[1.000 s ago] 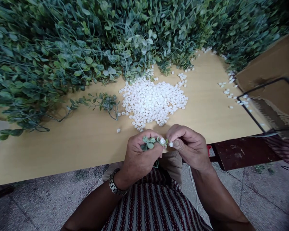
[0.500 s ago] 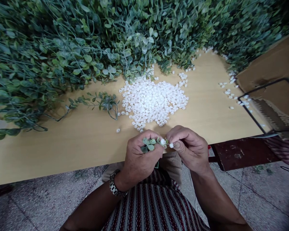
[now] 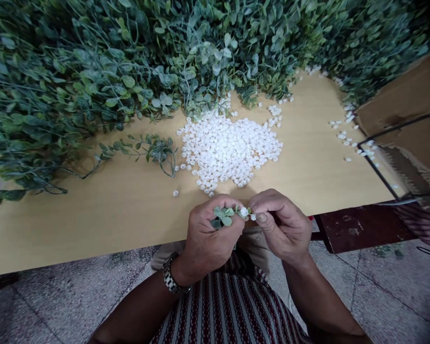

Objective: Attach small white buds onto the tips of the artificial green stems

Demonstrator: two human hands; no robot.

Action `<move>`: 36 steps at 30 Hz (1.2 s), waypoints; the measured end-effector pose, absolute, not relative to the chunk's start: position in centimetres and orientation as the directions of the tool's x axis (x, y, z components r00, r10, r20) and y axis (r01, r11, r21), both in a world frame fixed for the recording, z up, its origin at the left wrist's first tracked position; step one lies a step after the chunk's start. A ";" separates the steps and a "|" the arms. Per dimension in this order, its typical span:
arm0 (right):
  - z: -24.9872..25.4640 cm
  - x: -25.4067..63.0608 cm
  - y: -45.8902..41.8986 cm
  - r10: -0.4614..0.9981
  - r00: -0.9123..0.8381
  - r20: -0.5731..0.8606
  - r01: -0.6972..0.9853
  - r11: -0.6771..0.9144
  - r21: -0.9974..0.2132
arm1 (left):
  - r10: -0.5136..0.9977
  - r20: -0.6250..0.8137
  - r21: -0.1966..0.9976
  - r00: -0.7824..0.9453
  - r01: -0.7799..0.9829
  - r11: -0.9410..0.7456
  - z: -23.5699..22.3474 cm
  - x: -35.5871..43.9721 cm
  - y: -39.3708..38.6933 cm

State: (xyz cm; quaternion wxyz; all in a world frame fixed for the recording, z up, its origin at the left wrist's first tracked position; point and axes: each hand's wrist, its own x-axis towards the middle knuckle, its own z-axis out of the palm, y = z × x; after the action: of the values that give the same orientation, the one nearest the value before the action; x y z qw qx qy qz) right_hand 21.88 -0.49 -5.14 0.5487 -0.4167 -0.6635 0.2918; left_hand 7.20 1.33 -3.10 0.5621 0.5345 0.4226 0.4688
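Thumb and forefinger of my right hand pinch a small white bud-shaped piece at the right tip of a short green leafy sprig, which my left hand grips between thumb and curled fingers over the near edge of a pale wood-coloured table. A second white bud-shaped piece sits on the sprig, between my two hands. A silver metal-link watch circles my left wrist, above a dark red and grey striped garment. Just beyond my fingers, a broad heap of small white pieces lies mid-table, one stray piece at its near left. Left of the heap rests a loose green leafy stem; dense blue-green foliage banks the far side. At right, more white pieces lie scattered beside a torn brown cardboard box and a black wire frame
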 end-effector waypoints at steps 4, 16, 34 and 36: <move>-5.1 21.8 -0.4 0.868 -0.043 0.494 0.248 0.489 -0.836 | 0.974 0.016 0.997 0.227 -0.083 0.002 -3.1 7.2 1.4; -5.3 21.6 -0.5 0.866 -0.041 0.499 0.242 0.493 -0.836 | 0.969 0.015 0.995 0.245 -0.103 0.010 -3.2 7.4 1.6; -1.8 22.0 0.7 0.767 -0.170 0.619 0.435 0.622 -0.651 | 0.917 0.032 0.993 0.398 0.091 -0.074 -2.5 7.5 2.2; -1.4 21.9 0.9 0.779 -0.241 0.580 0.411 0.623 -0.666 | 0.907 0.042 0.988 0.420 0.118 -0.101 -2.3 7.5 2.2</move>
State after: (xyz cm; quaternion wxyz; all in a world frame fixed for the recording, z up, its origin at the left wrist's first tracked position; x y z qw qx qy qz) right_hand 21.93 0.85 -1.40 0.4776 -0.3893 -0.7638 0.1924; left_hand 7.52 2.19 -2.27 0.5407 0.6461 0.3966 0.3646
